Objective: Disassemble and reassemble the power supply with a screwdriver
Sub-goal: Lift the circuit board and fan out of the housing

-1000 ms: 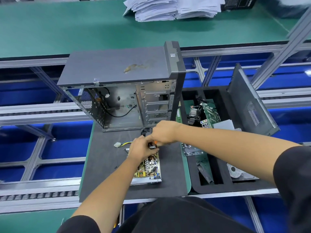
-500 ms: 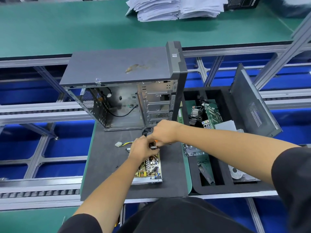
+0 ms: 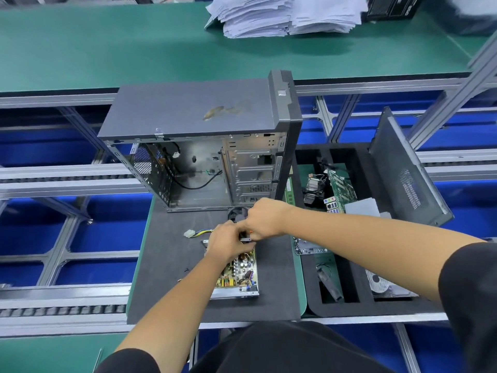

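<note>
Hands (image 3: pixel 243 234) grip screwdriver (image 3: pixel 248 233).

Head-worn wide-angle view looks forward and down, close over the bench (image 3: pixel 80 44).

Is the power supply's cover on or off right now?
Off. The power supply lies open on the mat, its circuit board with capacitors and coils plainly exposed inside the metal tray.

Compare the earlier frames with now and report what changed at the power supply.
Nothing visibly changed. Both hands, left hand and right hand, stay bunched over the far end of the open power supply, the right holding an orange-handled screwdriver. The computer case stays put.
</note>
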